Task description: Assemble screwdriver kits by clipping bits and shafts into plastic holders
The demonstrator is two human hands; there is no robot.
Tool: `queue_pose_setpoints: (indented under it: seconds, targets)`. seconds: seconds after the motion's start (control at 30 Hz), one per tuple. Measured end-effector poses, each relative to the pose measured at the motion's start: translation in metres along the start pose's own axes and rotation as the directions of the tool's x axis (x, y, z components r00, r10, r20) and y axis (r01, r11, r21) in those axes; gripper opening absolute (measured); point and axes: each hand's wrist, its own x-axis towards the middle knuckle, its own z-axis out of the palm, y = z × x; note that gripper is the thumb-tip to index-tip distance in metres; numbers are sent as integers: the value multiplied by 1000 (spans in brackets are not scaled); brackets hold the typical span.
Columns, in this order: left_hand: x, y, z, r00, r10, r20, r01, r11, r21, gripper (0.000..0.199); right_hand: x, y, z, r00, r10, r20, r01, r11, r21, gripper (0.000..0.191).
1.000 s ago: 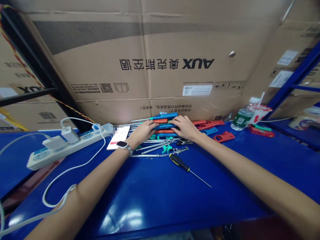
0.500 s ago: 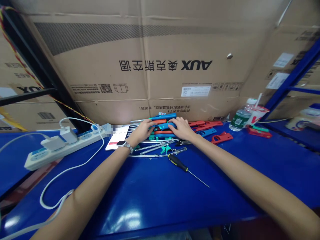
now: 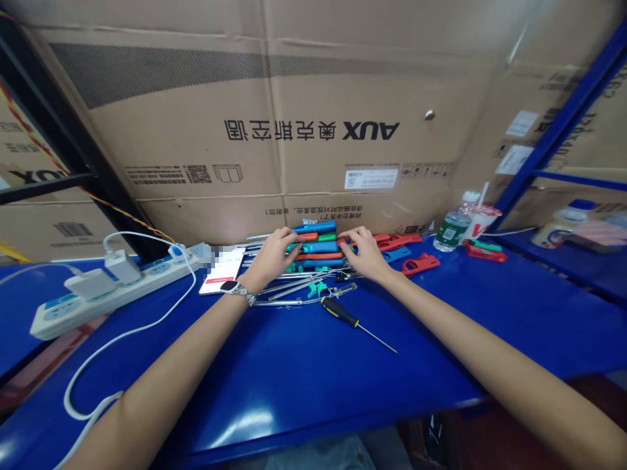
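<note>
A stack of long-necked lighters lies at the back of the blue table (image 3: 304,391), with blue, orange and green handles and metal rods pointing left. My left hand (image 3: 274,258) is closed at the left end of the handles, thumb and fingers on a blue lighter (image 3: 321,247); its fingertips are partly hidden. My right hand (image 3: 366,254) is at the handles' right ends, thumb and fingers apart around a small red part. In front lie loose metal rods (image 3: 281,303), green clips (image 3: 317,288) and a black-and-yellow screwdriver (image 3: 340,312).
Red and blue handle shells (image 3: 421,264) lie right of my right hand. Farther right stand a water bottle (image 3: 449,232) and a cup (image 3: 482,220). A phone (image 3: 223,274) and a power strip (image 3: 53,312) with white cables are at left. A cardboard wall (image 3: 313,78) closes the back.
My right hand has drawn slightly right, its thumb coming off the blue lighter's handle. More of the handles shows between my hands. The whole view has shifted a little.
</note>
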Motion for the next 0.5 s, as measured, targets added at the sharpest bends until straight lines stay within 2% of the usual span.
queue_pose_setpoints:
  seconds: [0.1,0.2,0.3,0.5]
  targets:
    - [8,22,1,999,47,11,-47,998,-36,21,-18,11,-19,1000,20,5,-20,999,-33,32]
    - [21,48,10,993,110,37,-106,991,-85,20,-35,23,-40,996,88,32,-84,990,-113,42]
    - [37,74,29,982,154,105,-143,984,-104,17,-50,37,-61,987,153,48,-142,972,-186,43]
    - [74,117,77,959,167,229,-140,982,-127,15,-74,70,-87,965,259,-37,-259,930,-262,43]
